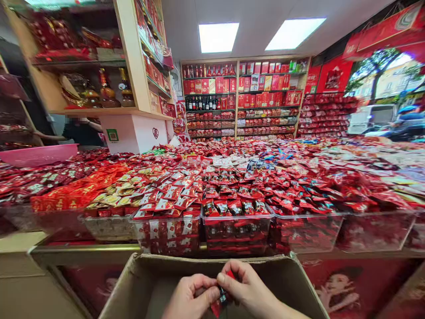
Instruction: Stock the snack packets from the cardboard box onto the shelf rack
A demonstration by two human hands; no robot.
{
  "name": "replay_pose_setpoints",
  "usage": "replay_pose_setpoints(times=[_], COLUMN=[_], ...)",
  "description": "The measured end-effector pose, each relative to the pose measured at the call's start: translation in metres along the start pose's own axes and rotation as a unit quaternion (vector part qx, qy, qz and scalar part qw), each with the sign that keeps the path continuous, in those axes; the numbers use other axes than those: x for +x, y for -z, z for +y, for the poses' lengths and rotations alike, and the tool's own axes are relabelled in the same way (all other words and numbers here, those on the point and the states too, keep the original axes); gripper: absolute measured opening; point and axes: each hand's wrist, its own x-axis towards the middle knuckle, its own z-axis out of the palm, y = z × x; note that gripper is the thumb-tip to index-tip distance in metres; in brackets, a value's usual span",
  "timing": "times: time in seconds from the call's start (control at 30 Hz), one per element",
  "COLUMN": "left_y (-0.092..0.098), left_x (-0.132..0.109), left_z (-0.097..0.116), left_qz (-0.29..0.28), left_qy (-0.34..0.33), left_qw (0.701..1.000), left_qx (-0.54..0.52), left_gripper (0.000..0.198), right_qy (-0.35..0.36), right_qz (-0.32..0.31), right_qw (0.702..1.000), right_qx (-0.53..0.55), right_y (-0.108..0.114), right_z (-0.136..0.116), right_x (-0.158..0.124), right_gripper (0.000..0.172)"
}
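Between my two hands is a small red and black candy packet (223, 296), partly covered by my fingers. My left hand (195, 296) pinches it from the left, thumb against fingers. From the right, my right hand (245, 283) grips its upper end, where a bit of red wrapper shows. Both hands are over an open cardboard box (159, 270). Just beyond the box stands a clear plastic bin (236, 230) filled with similar red and black packets. Left of it, another clear bin (168, 232) holds red and white packets.
Heaps of wrapped sweets (299, 177) spread across the wide counter in front. A pink basin (40, 155) rests at the far left, with a person (81, 133) behind it. Shelves (237, 97) of boxes and bottles line the back wall. A shelf pillar (126, 133) rises at left.
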Motion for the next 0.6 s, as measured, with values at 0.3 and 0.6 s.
replay_pose_setpoints(times=[0.3, 0.6], left_y=[-0.007, -0.008], left_x=[0.004, 0.010], left_z=[0.029, 0.009], left_qz=[0.074, 0.015], left_qy=[-0.032, 0.050], left_qw=[0.996, 0.997], left_qx=[-0.040, -0.056], left_gripper=[0.026, 0.044], right_qy=[0.021, 0.077], right_qz=[0.084, 0.111], right_qw=[0.986, 0.988], right_qx=[0.142, 0.071], right_y=[0.005, 0.016], right_z=[-0.033, -0.023], right_x=[0.003, 0.004], right_gripper=[0.047, 0.038])
